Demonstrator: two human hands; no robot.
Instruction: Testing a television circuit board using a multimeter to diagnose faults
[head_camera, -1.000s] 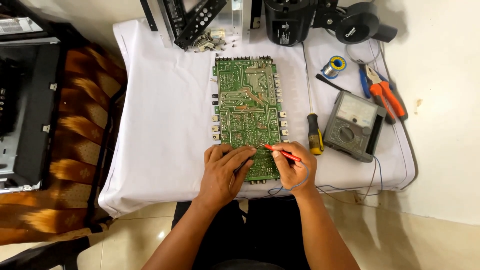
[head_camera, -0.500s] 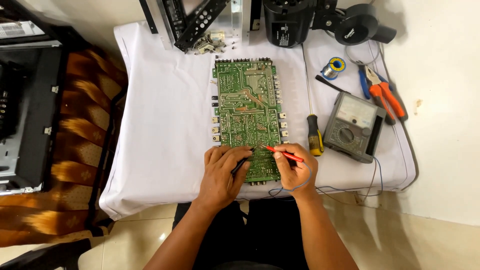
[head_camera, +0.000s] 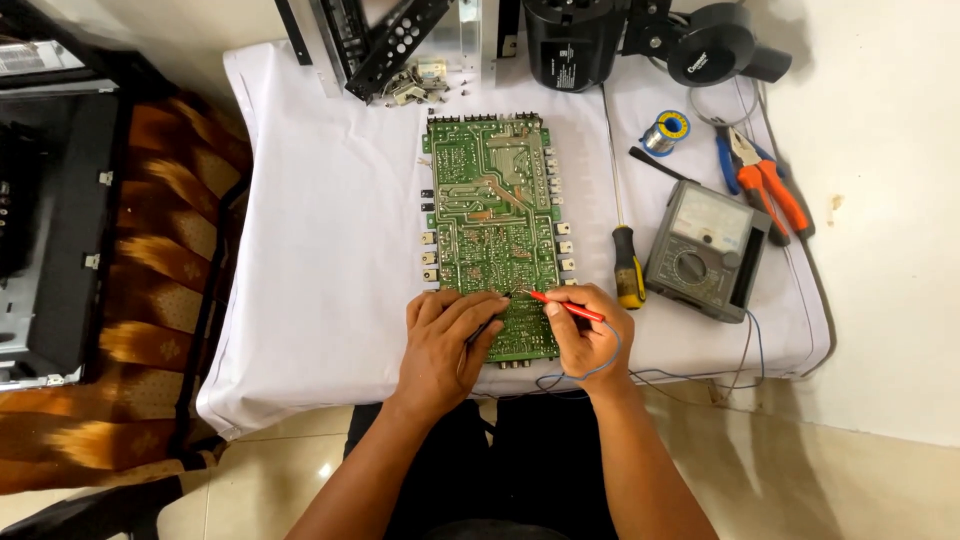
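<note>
Board: long green printed circuit board (head_camera: 492, 230) lies mid-table on the white cloth (head_camera: 320, 230), reaching the near edge.
Right hand (head_camera: 590, 335): pinches a thin red probe (head_camera: 565, 306), tip on the board.
Left hand (head_camera: 445, 345): grips a black probe (head_camera: 484, 328) against the board's near end.

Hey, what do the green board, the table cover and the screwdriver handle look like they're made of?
Circuit board: rigid laminate, likely fibreglass, with a green coating and pale metallic traces and solder points. Table cover: white woven cloth, matte, creased and draping over the edge. Screwdriver handle: probably moulded plastic, yellow and black, slightly glossy.
</note>
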